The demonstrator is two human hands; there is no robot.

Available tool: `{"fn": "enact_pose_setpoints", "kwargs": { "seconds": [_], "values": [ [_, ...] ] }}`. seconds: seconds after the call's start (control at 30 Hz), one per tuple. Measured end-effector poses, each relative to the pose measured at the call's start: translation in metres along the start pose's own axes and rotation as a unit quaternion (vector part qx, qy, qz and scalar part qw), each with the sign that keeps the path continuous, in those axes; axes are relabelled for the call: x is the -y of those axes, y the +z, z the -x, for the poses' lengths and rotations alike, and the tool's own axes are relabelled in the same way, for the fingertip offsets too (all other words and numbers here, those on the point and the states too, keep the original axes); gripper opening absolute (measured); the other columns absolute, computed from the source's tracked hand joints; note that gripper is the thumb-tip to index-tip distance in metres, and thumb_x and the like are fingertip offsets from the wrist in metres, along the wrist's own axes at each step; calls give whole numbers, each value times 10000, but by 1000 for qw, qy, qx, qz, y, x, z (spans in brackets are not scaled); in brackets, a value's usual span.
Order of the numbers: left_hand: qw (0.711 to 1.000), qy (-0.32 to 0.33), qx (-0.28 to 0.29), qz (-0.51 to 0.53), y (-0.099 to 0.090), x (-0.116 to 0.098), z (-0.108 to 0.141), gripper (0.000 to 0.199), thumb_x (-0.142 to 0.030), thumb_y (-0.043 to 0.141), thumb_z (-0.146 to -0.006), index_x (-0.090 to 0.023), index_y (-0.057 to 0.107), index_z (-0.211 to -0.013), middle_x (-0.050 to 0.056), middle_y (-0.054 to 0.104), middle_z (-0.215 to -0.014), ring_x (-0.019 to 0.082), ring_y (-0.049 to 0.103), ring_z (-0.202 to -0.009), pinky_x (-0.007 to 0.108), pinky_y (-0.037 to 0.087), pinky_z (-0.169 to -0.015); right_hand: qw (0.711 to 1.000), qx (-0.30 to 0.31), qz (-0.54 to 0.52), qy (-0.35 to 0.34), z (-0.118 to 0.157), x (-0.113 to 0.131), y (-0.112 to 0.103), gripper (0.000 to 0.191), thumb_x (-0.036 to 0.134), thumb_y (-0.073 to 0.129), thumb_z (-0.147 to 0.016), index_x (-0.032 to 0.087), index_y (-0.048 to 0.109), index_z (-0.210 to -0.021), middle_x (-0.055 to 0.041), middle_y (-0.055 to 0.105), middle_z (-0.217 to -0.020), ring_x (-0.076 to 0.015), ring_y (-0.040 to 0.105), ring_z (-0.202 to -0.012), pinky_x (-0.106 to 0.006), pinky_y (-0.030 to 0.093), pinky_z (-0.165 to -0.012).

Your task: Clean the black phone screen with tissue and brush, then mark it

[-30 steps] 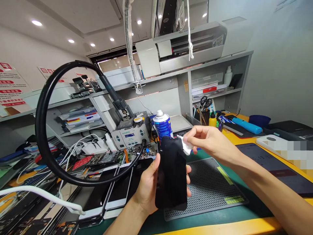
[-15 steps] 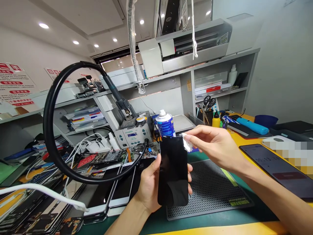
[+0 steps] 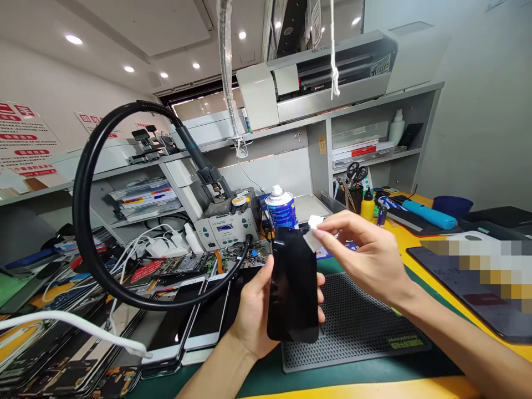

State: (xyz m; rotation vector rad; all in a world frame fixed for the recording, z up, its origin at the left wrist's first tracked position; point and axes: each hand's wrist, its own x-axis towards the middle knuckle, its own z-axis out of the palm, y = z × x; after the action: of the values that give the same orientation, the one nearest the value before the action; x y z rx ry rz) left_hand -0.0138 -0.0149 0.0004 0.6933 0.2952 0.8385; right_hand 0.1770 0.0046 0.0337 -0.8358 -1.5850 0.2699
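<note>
A black phone (image 3: 293, 288) with a dark, glossy face stands tilted in my left hand (image 3: 253, 310). The thumb lies along its left edge and the other fingertips show round its right edge. My right hand (image 3: 366, 249) pinches a small white wipe (image 3: 312, 235) between thumb and fingers, at the phone's upper right corner. Whether the wipe touches the glass I cannot tell for certain. Below the hands lies a grey perforated mat (image 3: 361, 327) on a green work surface (image 3: 341, 377).
A blue spray can (image 3: 282, 209) stands behind the phone, beside a hot-air station (image 3: 226, 224) with a looping black hose (image 3: 78, 210). Several phones (image 3: 208, 321) and parts crowd the left side. At right lie a large phone (image 3: 461, 282), a yellow bottle (image 3: 367, 208) and a blue tool (image 3: 430, 214).
The right hand has shifted slightly, and the white wipe now sits a little higher and further left, against the phone's top right corner. The phone has moved up slightly in view.
</note>
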Motion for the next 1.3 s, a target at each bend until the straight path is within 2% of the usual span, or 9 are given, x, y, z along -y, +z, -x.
{"fn": "enact_pose_setpoints", "kwargs": {
  "seconds": [0.1,0.37,0.53,0.63,0.73,0.9,1.07,1.2,1.3],
  "values": [
    [1000,4,-8,-2,1,-1,0,678,-591,346,-953,-34,645,-1195,198,686,-1081,276,673,-876,411,521,-775,997,66,29,-41,1,-5,3,78,266,631,-907,214,685,-888,-41,647,-816,-156,568,-672,-294,445,-579],
    [996,14,-90,-1,5,-5,-3,524,-511,405,-972,-90,681,-1118,119,721,-916,198,680,-737,370,556,-733,972,228,12,-63,5,-1,5,130,229,596,-914,190,704,-852,-23,632,-719,-141,567,-655,-264,426,-594],
    [996,8,-82,-18,4,-4,-4,529,-532,409,-966,-100,679,-1109,107,722,-852,191,684,-705,337,548,-729,981,173,69,-51,9,0,9,147,231,567,-933,190,705,-907,-27,628,-715,-136,550,-621,-258,399,-555],
    [997,11,-73,-12,2,-3,-5,502,-521,431,-964,-107,686,-1087,94,724,-862,186,692,-730,303,539,-740,971,223,42,-78,15,2,11,108,227,604,-904,200,699,-949,-34,660,-755,-144,574,-647,-260,418,-573],
    [995,27,-101,-3,1,-3,-6,446,-482,459,-966,-114,696,-1048,79,724,-855,178,695,-763,293,538,-775,962,253,43,-97,17,2,13,106,222,607,-896,196,691,-955,-47,673,-805,-152,586,-676,-267,428,-599],
    [994,5,-103,-25,1,-1,-6,495,-505,438,-967,-96,684,-1100,112,724,-893,200,690,-760,332,550,-725,982,175,74,16,10,0,12,108,219,577,-914,190,654,-845,-25,659,-752,-131,562,-594,-257,411,-555],
    [991,-25,-114,-61,0,3,-5,517,-561,474,-931,-114,706,-1047,80,708,-793,172,674,-633,283,529,-634,981,193,21,10,6,5,16,105,255,587,-913,197,675,-913,-31,673,-790,-147,595,-648,-260,437,-562],
    [989,-27,-121,-78,1,6,-4,531,-552,457,-943,-91,699,-1049,108,709,-866,181,672,-725,312,544,-706,987,136,-18,80,2,5,19,211,310,588,-924,192,684,-1069,-60,716,-947,-169,648,-760,-266,499,-636],
    [989,-32,-113,-87,1,6,-4,551,-573,452,-936,-91,695,-1049,111,706,-867,186,668,-718,321,542,-706,981,163,-46,97,3,7,19,189,316,607,-912,190,709,-1008,-38,705,-867,-142,624,-674,-242,488,-579]
  ]
}}
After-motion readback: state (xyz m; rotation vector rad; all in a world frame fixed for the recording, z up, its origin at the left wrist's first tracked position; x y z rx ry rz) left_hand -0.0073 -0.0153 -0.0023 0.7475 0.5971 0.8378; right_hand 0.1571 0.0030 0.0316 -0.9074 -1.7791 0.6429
